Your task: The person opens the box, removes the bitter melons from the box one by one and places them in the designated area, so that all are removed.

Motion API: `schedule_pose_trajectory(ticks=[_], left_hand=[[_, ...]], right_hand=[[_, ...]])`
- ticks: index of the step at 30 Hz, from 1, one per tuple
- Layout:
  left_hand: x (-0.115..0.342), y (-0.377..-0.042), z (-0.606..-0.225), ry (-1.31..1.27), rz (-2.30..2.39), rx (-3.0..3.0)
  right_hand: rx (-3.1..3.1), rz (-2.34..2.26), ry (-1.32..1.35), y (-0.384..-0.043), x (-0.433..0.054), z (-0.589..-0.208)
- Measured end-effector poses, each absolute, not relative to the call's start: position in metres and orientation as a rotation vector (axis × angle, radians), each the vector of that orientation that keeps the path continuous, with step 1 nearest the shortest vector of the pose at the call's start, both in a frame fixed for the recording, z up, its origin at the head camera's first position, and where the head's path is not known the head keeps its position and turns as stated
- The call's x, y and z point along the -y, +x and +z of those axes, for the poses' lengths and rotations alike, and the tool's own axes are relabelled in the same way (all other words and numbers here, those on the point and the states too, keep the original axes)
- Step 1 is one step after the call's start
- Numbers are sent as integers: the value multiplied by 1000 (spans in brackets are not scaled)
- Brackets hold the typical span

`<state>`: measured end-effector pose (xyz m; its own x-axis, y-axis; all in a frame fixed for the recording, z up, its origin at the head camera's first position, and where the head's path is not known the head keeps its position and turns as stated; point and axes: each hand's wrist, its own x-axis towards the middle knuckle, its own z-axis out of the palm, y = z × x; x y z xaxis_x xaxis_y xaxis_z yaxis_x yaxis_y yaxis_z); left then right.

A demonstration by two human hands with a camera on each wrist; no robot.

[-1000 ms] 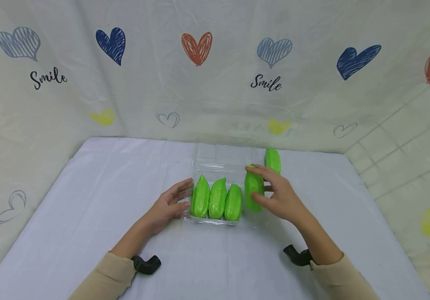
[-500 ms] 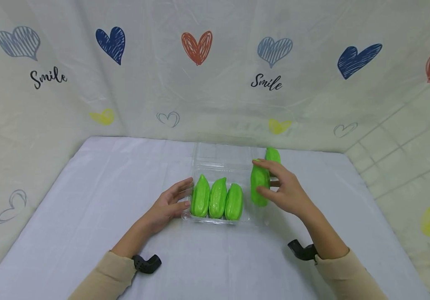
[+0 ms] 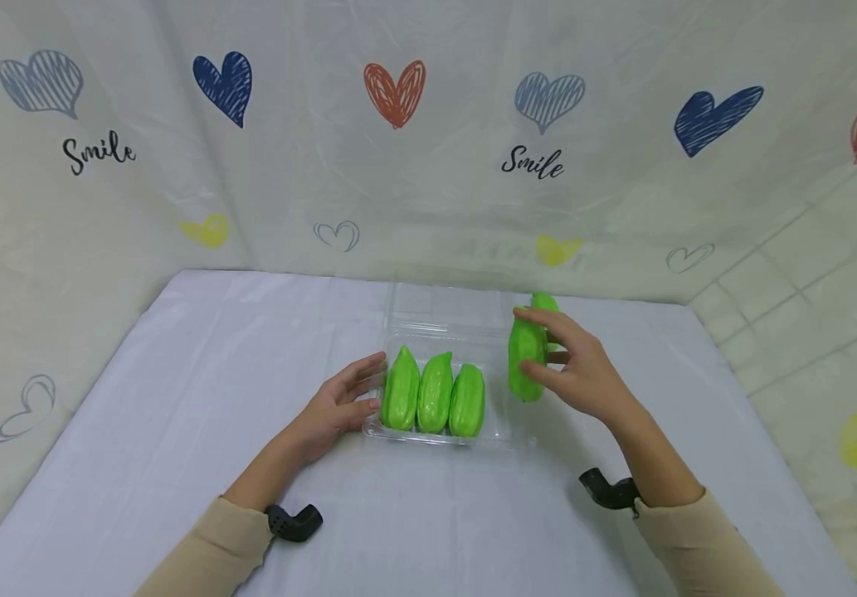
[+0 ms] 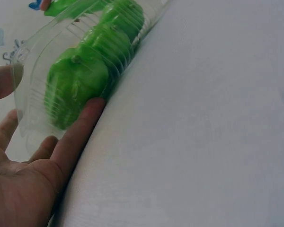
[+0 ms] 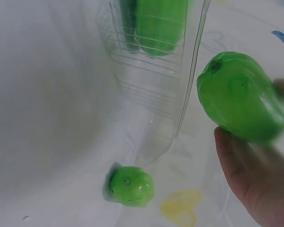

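My right hand [image 3: 577, 369] holds an elongated, bright green ridged fruit [image 3: 523, 365] between thumb and fingers, over the right end of a clear plastic clamshell box [image 3: 499, 419]. Up close in the right wrist view, this fruit [image 5: 241, 94] is raised beside the box's rim. Inside the box, three similar green fruits [image 3: 435, 394] stand side by side, at its left and middle. Against the left wall rests my left hand [image 3: 331, 414], its fingers extended. In the left wrist view, fingers [image 4: 78, 135] touch the clear wall.
Another green fruit [image 3: 545, 301] lies on the table behind my right hand, partly hidden by it. The box's raised lid [image 3: 446, 307] leans toward the back. A white cloth [image 3: 249, 332] covers the table, and a heart-printed sheet [image 3: 443, 191] hangs behind it.
My right hand has moved to the right and farther back with the green fruit, away from the three in the box. The left hand has stayed at the box's side.
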<state>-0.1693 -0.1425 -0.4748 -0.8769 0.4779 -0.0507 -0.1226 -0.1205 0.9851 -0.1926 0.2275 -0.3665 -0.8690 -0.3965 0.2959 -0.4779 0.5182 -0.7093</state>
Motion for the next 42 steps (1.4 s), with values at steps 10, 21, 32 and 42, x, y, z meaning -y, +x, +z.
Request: schedule_pose_trajectory(ticks=[10,21,32,42], left_hand=[[144,-168,-474,395,2058,-1751],[142,-168,-474,362,2042,-1753],[143,-168,-475,384,2053,-1754],[143,-169,-476,406,2048,-1755]], right_hand=[[2675,1331,695,-194,-232,-364],[2663,1378,645,-198,-244,-365],[2674,1399,587,-202,-254,-360],[2700,1398,542,-206,-260,-361]])
